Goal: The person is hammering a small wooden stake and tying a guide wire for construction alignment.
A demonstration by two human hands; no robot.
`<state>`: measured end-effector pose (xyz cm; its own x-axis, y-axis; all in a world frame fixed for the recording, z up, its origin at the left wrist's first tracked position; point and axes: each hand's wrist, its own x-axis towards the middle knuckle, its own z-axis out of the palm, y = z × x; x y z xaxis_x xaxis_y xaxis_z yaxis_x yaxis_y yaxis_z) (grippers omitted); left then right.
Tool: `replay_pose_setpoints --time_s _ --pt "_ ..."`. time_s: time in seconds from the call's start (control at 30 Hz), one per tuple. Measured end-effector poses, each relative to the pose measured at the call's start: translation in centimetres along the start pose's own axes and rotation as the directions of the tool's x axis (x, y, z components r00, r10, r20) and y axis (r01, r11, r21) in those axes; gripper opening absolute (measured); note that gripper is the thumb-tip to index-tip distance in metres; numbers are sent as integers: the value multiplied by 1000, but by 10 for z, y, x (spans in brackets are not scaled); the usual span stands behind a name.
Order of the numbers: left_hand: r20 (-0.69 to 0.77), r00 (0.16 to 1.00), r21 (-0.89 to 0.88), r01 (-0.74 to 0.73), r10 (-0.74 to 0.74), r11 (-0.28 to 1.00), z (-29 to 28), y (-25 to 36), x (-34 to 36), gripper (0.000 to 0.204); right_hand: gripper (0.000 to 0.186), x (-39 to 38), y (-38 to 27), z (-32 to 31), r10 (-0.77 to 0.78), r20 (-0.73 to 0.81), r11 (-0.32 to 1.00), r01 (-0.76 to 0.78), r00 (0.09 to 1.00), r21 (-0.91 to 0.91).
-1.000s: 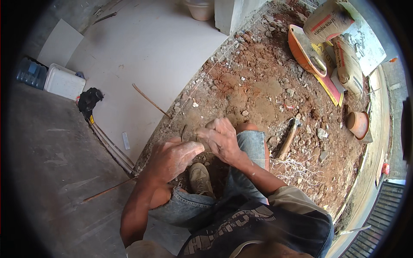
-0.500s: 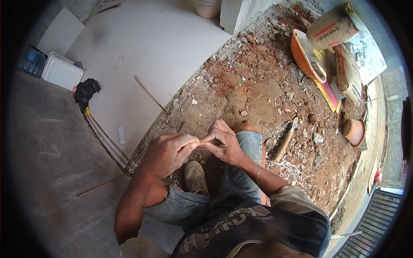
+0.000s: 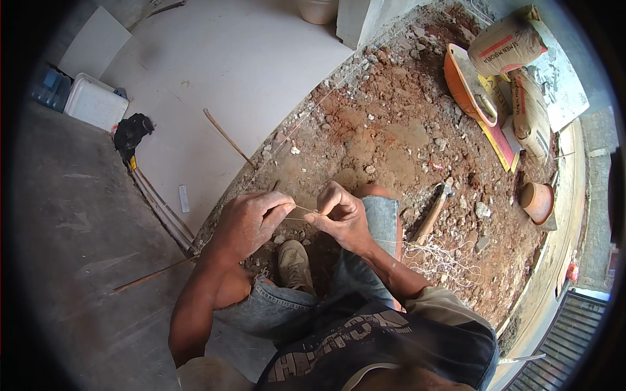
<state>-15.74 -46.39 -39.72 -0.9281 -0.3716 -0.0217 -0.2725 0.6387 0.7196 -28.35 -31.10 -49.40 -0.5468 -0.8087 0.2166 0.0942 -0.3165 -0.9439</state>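
Both hands are in front of my knees, over the rubble ground. My left hand (image 3: 251,218) pinches a thin pale string (image 3: 302,208) between thumb and forefinger. My right hand (image 3: 342,218) pinches the same string a short way to the right, its fingers curled. Between the hands the string runs in two strands, one slightly slack. A tangled heap of white string (image 3: 447,259) lies on the ground to my right, beside a hammer (image 3: 432,215) with a wooden handle. Whether the held string joins that heap is hard to make out.
At the upper right are an orange basin (image 3: 462,88), cement bags (image 3: 508,45) and a clay pot (image 3: 537,201). A stick (image 3: 228,138) lies across the edge of the pale floor (image 3: 195,78). Left stand a white container (image 3: 96,104) and a black bag (image 3: 132,132).
My hands have moved apart, the left one slightly leftward. More string now shows stretched between the fingertips, which were close together before.
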Motion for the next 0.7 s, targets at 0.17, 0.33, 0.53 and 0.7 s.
replay_pose_setpoints --time_s 0.17,0.33,0.53,0.7 --pt "94 995 67 26 -32 997 2 -4 0 20 20 5 -10 10 61 -74 969 -41 995 242" --pt "88 995 -4 37 -37 999 -4 4 1 18 18 11 -4 -2 172 -98 933 -130 980 337" --pt "-18 999 -19 -45 44 999 -2 2 1 15 27 5 2 -27 237 -116 930 -191 965 313" --pt "24 1000 53 -9 8 999 -5 4 0 13 20 -3 -15 -23 167 -19 926 -164 986 -341"
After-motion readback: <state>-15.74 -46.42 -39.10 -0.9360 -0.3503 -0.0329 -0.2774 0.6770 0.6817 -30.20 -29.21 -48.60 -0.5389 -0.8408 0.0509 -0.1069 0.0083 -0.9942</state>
